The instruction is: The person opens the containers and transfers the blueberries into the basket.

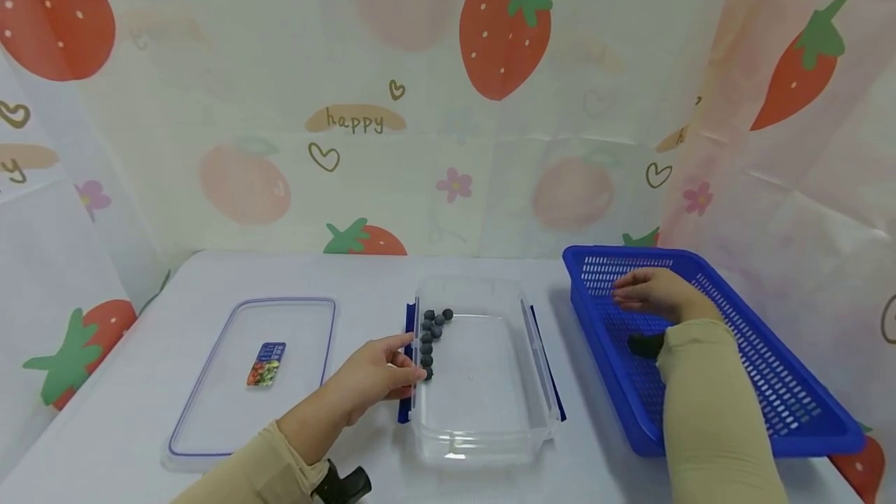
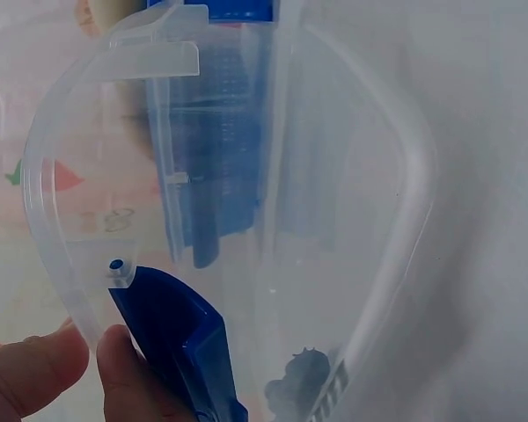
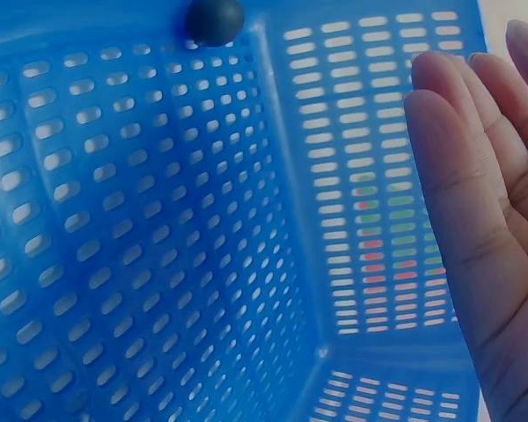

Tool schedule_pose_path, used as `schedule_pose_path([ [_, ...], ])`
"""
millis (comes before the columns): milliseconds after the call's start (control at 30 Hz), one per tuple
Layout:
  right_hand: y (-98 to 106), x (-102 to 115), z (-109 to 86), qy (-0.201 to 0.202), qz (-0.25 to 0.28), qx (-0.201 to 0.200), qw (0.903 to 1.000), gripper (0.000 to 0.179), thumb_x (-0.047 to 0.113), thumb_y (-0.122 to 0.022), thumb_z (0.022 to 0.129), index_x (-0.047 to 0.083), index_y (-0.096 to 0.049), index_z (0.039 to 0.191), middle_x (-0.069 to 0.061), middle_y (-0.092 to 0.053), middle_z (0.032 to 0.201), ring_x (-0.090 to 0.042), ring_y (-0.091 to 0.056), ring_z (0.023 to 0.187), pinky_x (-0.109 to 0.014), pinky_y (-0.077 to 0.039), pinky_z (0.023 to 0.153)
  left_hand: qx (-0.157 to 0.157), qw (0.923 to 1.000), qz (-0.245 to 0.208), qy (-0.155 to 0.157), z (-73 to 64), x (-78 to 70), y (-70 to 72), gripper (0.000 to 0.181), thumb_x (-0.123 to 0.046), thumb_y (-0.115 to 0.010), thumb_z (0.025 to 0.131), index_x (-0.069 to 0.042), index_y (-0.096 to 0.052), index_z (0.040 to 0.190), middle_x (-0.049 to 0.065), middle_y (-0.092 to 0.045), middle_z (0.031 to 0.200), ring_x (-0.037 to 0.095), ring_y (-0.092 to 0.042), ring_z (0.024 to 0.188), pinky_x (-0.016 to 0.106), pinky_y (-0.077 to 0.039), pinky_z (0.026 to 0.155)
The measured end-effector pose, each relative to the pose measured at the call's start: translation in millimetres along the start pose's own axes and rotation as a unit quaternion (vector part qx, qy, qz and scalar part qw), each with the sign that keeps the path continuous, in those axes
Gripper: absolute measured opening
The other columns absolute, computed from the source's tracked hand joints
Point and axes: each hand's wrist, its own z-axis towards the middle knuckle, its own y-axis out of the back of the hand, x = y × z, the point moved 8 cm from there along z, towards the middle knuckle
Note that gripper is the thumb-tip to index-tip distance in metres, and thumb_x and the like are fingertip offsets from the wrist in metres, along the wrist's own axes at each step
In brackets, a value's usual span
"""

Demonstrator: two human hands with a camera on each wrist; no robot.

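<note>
My left hand [image 1: 378, 376] pinches the left wall of a clear plastic box [image 1: 483, 438], thumb and fingers on either side of its rim. A blue latch flap [image 2: 180, 338] hangs beside those fingers in the left wrist view. Several dark blueberries [image 1: 427, 349] lie along the box's left side. Over the blue basket [image 1: 616, 403], my right hand [image 1: 661, 294] is lowered between the walls, its fingers nearly straight and nothing visible in them. The right wrist view shows one blueberry [image 3: 215, 19] in the basket, apart from the fingertips [image 3: 436, 114].
A clear lid [image 1: 210, 418] with a blue seal lies on the table at left, a small printed card [image 1: 266, 365] on it. Black wrist cameras are strapped under both sleeves. A strawberry-printed curtain [image 1: 434, 177] stands behind the table and at the sides.
</note>
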Motion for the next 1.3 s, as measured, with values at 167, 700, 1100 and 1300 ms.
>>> schedule_pose_path([
  [167,1.4,12.3,-3.4,0.017,0.002,-0.016,0.9997,0.032,0.002,-0.047,0.094,-0.017,-0.042,0.119,-0.012,-0.059,0.102,-0.017,-0.061,0.095,-0.031,-0.05,0.086,0.0,1.0,0.003,-0.002,0.0,-0.7,-0.6,0.072,-0.014,-0.07,0.08,-0.008,-0.033,0.142,0.009,-0.052,0.087,0.016,-0.057,0.073,0.028,-0.055,0.071],
  [700,-53.7,109.5,7.0,0.124,-0.015,0.008,0.9921,0.035,0.008,-0.059,0.088,-0.007,-0.049,0.118,-0.025,-0.052,0.117,-0.02,-0.06,0.102,-0.035,-0.046,0.091,-0.003,1.0,0.002,-0.007,2.1,0.9,-1.3,0.073,-0.012,-0.07,0.08,-0.007,-0.032,0.142,0.008,-0.052,0.086,0.015,-0.057,0.072,0.028,-0.055,0.071],
  [1100,-152.1,142.0,40.7,0.158,0.009,0.077,0.9844,0.026,-0.001,-0.063,0.083,-0.006,-0.057,0.108,-0.024,-0.057,0.109,-0.021,-0.061,0.095,-0.032,-0.05,0.085,-0.005,0.9999,0.005,-0.01,1.9,0.3,0.5,0.071,-0.011,-0.07,0.08,-0.007,-0.033,0.141,0.008,-0.051,0.085,0.015,-0.057,0.071,0.028,-0.055,0.07],
  [1300,-190.7,138.1,56.5,0.134,-0.002,0.089,0.987,0.021,0.001,-0.064,0.083,-0.003,-0.061,0.104,-0.016,-0.061,0.102,-0.024,-0.061,0.095,-0.034,-0.051,0.084,-0.004,0.9999,0.008,-0.008,0.6,-1.9,-1.3,0.071,-0.011,-0.07,0.08,-0.005,-0.033,0.141,0.008,-0.052,0.084,0.015,-0.058,0.07,0.027,-0.055,0.069],
])
